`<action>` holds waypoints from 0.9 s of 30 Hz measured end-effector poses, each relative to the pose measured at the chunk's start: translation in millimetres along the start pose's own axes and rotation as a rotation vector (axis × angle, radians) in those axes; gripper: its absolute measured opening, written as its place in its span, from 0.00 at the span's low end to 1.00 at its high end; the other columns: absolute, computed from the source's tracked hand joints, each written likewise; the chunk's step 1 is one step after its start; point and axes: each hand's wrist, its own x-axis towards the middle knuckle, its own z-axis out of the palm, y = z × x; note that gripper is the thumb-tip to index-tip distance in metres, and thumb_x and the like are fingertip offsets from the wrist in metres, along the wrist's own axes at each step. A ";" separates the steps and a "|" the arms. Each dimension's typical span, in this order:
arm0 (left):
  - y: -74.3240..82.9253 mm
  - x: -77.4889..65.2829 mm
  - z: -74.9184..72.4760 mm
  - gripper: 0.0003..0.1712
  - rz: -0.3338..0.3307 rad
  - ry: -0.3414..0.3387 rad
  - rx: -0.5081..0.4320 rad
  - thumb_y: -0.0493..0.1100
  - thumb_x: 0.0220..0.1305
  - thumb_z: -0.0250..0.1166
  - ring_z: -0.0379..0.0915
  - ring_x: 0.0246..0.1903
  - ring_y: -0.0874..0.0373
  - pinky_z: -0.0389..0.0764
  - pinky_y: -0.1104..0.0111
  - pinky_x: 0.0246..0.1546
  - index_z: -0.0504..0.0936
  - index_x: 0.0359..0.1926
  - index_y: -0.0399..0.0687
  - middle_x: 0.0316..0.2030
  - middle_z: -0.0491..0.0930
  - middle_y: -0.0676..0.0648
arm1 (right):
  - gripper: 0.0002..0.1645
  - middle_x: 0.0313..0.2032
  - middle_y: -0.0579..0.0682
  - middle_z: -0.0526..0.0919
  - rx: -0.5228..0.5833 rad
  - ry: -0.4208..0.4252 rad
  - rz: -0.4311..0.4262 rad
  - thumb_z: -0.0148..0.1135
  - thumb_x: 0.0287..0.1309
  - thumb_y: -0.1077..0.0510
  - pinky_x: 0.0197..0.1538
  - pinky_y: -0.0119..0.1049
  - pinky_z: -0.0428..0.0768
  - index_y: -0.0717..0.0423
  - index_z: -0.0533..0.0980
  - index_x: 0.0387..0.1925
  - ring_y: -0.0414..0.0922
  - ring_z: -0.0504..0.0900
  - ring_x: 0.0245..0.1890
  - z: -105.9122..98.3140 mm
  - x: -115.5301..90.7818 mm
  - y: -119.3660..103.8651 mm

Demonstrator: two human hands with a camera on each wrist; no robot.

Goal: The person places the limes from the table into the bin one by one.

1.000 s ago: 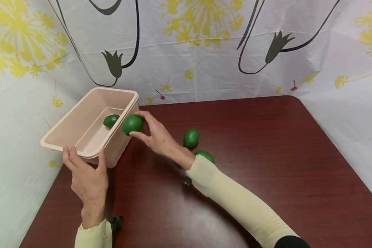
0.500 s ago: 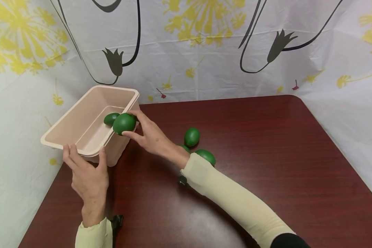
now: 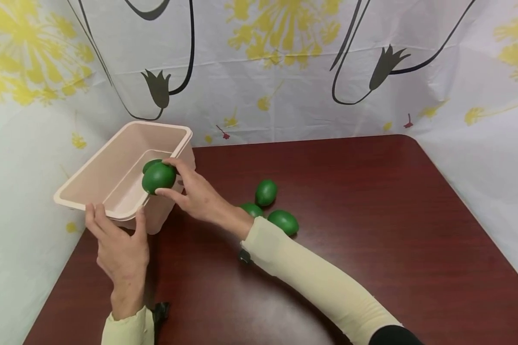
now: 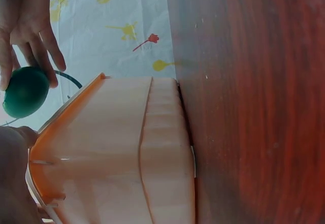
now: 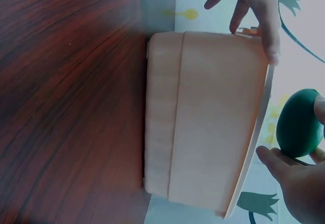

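Observation:
My right hand [image 3: 200, 196] pinches a smooth, dark green, lime-like fruit [image 3: 158, 176] between thumb and fingers. In the right wrist view, the held fruit [image 5: 297, 125] is beyond the rim, above the bin's opening. A second green fruit [image 3: 151, 165] lies inside the pale pink plastic bin [image 3: 157, 213], partly hidden behind the held one. At the bin's near corner, my left hand [image 3: 123, 254] grips the rim, fingers over the near edge and thumb toward the right side. The left wrist view shows the bin's outer wall [image 4: 117, 148] close by.
Three more green fruits lie grouped near the middle of the dark red wooden table [image 3: 371, 215]: one fruit [image 3: 266, 192] farther back, another [image 3: 284, 222] beside my right sleeve [image 3: 311, 273], a third [image 3: 252, 210] by the wrist. A patterned white cloth [image 3: 302, 105] hangs behind.
My right hand has carried the green fruit leftward, from outside the bin's right wall to over its rim. The left hand keeps its place on the bin.

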 end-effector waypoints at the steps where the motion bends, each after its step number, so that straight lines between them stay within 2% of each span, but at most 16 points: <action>1: -0.1 0.5 -0.6 0.49 0.001 -0.002 -0.001 0.71 0.70 0.57 0.78 0.41 0.25 0.71 0.34 0.33 0.58 0.78 0.47 0.82 0.54 0.49 | 0.40 0.70 0.52 0.72 -0.008 -0.002 0.002 0.66 0.70 0.51 0.61 0.22 0.76 0.55 0.60 0.75 0.43 0.82 0.62 1.2 0.9 -1.5; 3: 0.1 1.4 -1.4 0.49 0.001 -0.007 -0.002 0.71 0.70 0.57 0.78 0.41 0.25 0.71 0.34 0.33 0.57 0.78 0.47 0.82 0.53 0.49 | 0.40 0.72 0.52 0.71 -0.022 -0.008 0.006 0.66 0.70 0.51 0.65 0.24 0.75 0.55 0.60 0.76 0.43 0.80 0.64 2.9 2.8 -3.8; 7: 1.3 2.3 -1.5 0.49 -0.001 -0.017 -0.004 0.72 0.70 0.56 0.78 0.42 0.25 0.72 0.34 0.33 0.57 0.79 0.47 0.82 0.53 0.48 | 0.40 0.72 0.52 0.71 -0.048 -0.011 0.011 0.66 0.70 0.51 0.65 0.24 0.76 0.55 0.60 0.76 0.43 0.80 0.64 5.7 4.7 -5.0; 14: 0.5 0.0 -0.3 0.49 -0.007 -0.020 -0.002 0.72 0.70 0.56 0.78 0.43 0.25 0.72 0.33 0.33 0.57 0.79 0.47 0.82 0.52 0.49 | 0.40 0.73 0.52 0.70 -0.030 -0.009 0.027 0.66 0.71 0.51 0.66 0.25 0.75 0.54 0.59 0.76 0.43 0.79 0.65 12.6 5.1 0.4; 22: -0.5 -1.4 0.6 0.49 -0.011 -0.014 -0.008 0.71 0.70 0.57 0.79 0.42 0.25 0.72 0.33 0.34 0.58 0.78 0.47 0.82 0.53 0.49 | 0.38 0.72 0.50 0.70 -0.029 0.008 -0.007 0.65 0.71 0.50 0.70 0.30 0.73 0.52 0.60 0.75 0.39 0.76 0.67 22.4 7.8 2.8; 27: -0.2 -0.1 0.5 0.49 -0.007 -0.006 -0.008 0.72 0.70 0.57 0.79 0.42 0.25 0.72 0.33 0.34 0.58 0.78 0.47 0.81 0.53 0.49 | 0.39 0.72 0.50 0.70 -0.031 0.007 -0.009 0.65 0.71 0.50 0.70 0.28 0.72 0.51 0.60 0.75 0.40 0.75 0.67 25.6 10.0 1.7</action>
